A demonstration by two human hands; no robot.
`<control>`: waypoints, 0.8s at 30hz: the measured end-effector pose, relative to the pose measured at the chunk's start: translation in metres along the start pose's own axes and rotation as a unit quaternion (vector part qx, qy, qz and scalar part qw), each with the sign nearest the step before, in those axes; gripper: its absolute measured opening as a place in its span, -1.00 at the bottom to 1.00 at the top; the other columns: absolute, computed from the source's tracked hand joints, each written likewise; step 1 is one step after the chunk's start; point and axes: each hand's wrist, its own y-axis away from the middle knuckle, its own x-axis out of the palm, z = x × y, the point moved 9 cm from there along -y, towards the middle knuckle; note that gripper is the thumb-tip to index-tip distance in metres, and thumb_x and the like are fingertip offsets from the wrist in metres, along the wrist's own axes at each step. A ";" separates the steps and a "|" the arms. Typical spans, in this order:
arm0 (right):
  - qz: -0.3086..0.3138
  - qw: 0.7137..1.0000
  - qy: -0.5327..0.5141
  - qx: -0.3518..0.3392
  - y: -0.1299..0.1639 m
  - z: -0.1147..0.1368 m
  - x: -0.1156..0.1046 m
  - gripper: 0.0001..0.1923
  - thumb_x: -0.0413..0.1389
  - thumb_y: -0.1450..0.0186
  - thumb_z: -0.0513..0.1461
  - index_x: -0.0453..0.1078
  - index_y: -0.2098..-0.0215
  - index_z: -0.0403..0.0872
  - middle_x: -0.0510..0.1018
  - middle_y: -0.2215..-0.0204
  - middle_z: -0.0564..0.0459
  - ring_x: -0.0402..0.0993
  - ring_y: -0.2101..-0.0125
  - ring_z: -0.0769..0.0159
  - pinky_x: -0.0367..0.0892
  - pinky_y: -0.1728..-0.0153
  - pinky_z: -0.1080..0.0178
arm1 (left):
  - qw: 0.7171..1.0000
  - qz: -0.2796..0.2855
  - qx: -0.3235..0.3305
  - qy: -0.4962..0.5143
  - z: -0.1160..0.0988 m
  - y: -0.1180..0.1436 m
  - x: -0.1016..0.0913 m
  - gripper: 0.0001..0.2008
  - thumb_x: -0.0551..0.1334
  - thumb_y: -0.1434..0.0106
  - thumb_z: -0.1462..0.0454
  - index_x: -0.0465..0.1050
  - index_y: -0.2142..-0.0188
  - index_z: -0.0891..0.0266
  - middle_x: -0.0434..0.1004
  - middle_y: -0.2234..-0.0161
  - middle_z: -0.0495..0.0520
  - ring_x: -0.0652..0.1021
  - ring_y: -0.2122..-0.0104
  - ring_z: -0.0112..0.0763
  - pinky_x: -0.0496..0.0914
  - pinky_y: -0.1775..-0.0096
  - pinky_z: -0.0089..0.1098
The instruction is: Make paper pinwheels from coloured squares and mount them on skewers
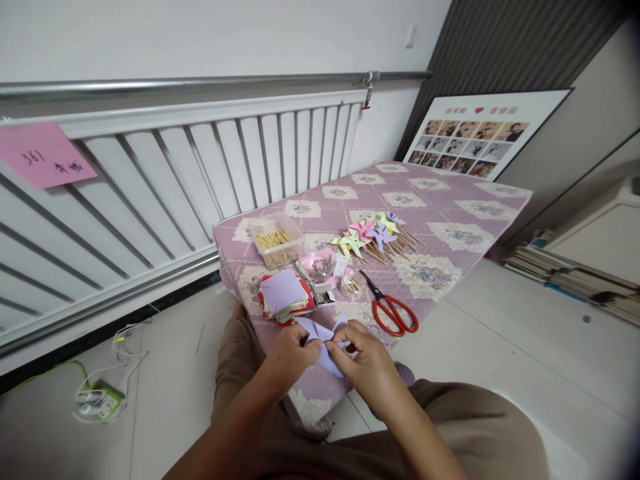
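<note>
Between my two hands is a purple paper pinwheel (319, 329), its corners folded in toward the middle. My left hand (293, 353) is closed on its left side, with the thumb near the centre. My right hand (361, 355) pinches close to the centre from the right; anything tiny between those fingertips is too small to make out. Just beyond lies a stack of coloured paper squares (284, 293), purple on top. Scissors with red handles (394, 313) rest to the right of my right hand. Finished pinwheels on sticks (373, 235) lie in a pile farther back.
A clear plastic box (277, 240) holds many thin wooden sticks. Beside it are a bag of small metal pieces (319, 268), a small white box (325, 295) and a round clear container (351, 285). The flowered tablecloth (430, 237) covers the table, which meets a white radiator (280, 153).
</note>
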 end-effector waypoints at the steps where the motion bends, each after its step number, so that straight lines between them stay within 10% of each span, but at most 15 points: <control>1: -0.001 1.000 0.001 -0.001 0.000 0.000 0.000 -0.84 0.09 -0.22 -0.25 0.31 0.52 -0.05 0.32 0.51 0.12 0.32 0.51 0.35 0.20 0.49 0.32 | 1.000 -0.001 0.000 -0.003 0.000 0.000 0.000 -0.88 0.17 -0.01 0.24 0.39 0.49 0.27 0.30 0.59 -0.08 0.27 0.57 -0.49 0.15 0.50 -0.45; 12: -0.049 0.997 -0.013 0.057 -0.002 -0.012 -0.001 -0.91 0.12 -0.13 -0.23 0.26 0.45 -0.01 0.41 0.59 0.19 0.32 0.61 0.38 0.20 0.56 0.33 | 1.000 -0.010 -0.019 0.022 -0.001 0.001 0.000 -0.87 0.20 -0.01 0.22 0.33 0.55 0.25 0.27 0.63 -0.11 0.23 0.62 -0.52 0.13 0.53 -0.45; 24: -0.063 0.990 -0.093 0.083 -0.003 -0.020 0.010 -0.25 0.08 -0.12 -0.30 -0.01 -0.26 -0.04 0.50 0.17 0.00 0.44 0.42 0.33 0.35 0.36 0.28 | 0.999 -0.019 -0.027 0.040 0.012 -0.004 0.000 -0.86 0.19 -0.06 0.22 0.41 0.47 0.26 0.34 0.63 -0.07 0.29 0.62 -0.49 0.18 0.54 -0.44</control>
